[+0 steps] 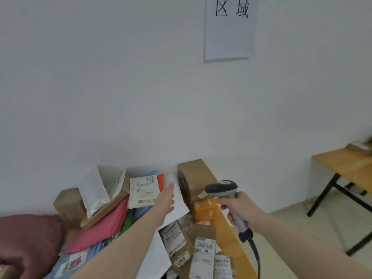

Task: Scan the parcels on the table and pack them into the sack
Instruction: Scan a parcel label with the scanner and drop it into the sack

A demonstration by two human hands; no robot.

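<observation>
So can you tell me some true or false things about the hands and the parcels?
1. The right hand grips a scanner. True.
2. The left hand holds a pair of scissors. False: it reaches with straight fingers to a white parcel.
3. A pink parcel lies in the pile. True.
4. The scanner has no cable. False: a cable hangs from its handle.
5. A paper sign hangs on the wall. True.

light: soft, even | shadows: faint | focus: slightly blurred | edges: bowed
</observation>
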